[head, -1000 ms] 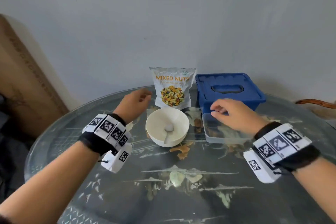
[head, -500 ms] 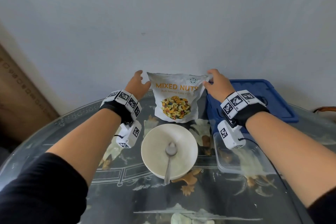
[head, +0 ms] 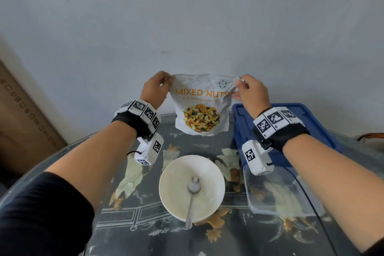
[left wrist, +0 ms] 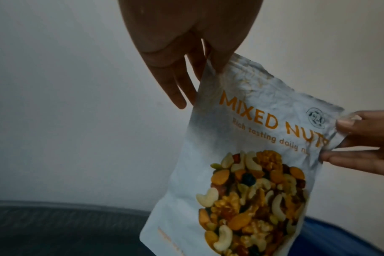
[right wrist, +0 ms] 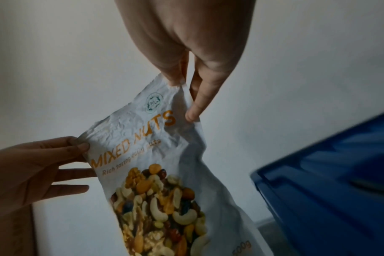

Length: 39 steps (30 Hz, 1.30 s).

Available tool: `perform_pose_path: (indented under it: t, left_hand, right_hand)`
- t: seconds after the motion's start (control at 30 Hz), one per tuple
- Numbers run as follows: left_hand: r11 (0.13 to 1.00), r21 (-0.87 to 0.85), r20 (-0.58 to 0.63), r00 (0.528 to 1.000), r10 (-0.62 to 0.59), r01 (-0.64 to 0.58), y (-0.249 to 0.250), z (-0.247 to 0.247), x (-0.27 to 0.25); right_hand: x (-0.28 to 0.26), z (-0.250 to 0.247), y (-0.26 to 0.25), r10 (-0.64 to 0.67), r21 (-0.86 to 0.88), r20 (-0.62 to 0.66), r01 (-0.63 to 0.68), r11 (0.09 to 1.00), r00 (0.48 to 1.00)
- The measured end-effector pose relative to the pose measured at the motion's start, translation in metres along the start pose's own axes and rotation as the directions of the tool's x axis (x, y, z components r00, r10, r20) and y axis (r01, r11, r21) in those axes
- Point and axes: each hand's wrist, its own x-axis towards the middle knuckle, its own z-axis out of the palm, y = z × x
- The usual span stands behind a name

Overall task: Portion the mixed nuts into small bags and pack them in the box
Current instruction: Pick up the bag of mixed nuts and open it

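Observation:
A white pouch printed MIXED NUTS (head: 202, 106) (left wrist: 248, 155) (right wrist: 156, 173) hangs upright in the air above the far side of the table. My left hand (head: 158, 87) (left wrist: 200, 65) pinches its top left corner, and my right hand (head: 247, 89) (right wrist: 182, 81) pinches its top right corner. The pouch top looks sealed. A blue lidded box (head: 291, 124) (right wrist: 331, 199) stands at the right, behind my right wrist. A white bowl (head: 172, 199) with a metal spoon (head: 193, 193) in it sits nearer to me, below the pouch.
A clear plastic tray (head: 278, 197) lies on the glass table (head: 145, 224) to the right of the bowl. A plain wall stands right behind the pouch. A brown cardboard panel (head: 22, 122) leans at the far left.
Both hands went from beside the pouch to pinching its top corners and lifted it off the table. My head moved closer over the bowl.

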Motion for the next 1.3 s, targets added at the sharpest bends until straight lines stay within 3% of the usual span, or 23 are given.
perform_pose_path:
  t: [0.17, 0.37, 0.67, 0.83, 1.03, 1.2, 1.3]
  left_hand:
    - [0.993, -0.010, -0.088, 0.989, 0.117, -0.119, 0.051, -0.032, -0.013]
    - [0.979, -0.026, -0.058, 0.978, 0.201, -0.203, 0.103, -0.060, -0.075]
    - [0.983, -0.072, 0.082, 0.981, 0.174, -0.168, 0.106, -0.063, -0.208]
    - [0.994, -0.009, 0.253, 0.961, 0.106, -0.107, 0.078, -0.046, -0.256]
    - [0.982, 0.148, 0.415, 0.909, 0.044, -0.115, 0.057, -0.019, -0.267]
    - [0.968, 0.215, 0.397, 0.917, 0.035, -0.130, 0.049, -0.002, -0.265]
    - [0.977, 0.202, 0.337, 0.942, -0.003, -0.070, 0.053, 0.008, -0.265]
  right_hand:
    - [-0.013, -0.046, -0.053, -0.104, 0.069, -0.070, 0.109, 0.992, 0.992]
    - [-0.066, -0.104, -0.100, -0.139, 0.144, -0.064, 0.147, 0.979, 0.988]
    - [-0.204, -0.155, -0.097, 0.045, 0.247, 0.088, -0.065, 0.967, 0.995]
    - [-0.272, -0.160, -0.064, 0.144, 0.163, 0.184, -0.175, 0.971, 0.972]
    - [-0.330, -0.160, -0.045, 0.210, -0.029, 0.278, -0.210, 0.977, 0.937]
    - [-0.354, -0.156, -0.054, 0.184, -0.147, 0.449, -0.131, 0.980, 0.874]
    - [-0.353, -0.152, -0.071, 0.184, -0.193, 0.567, -0.088, 0.977, 0.803]
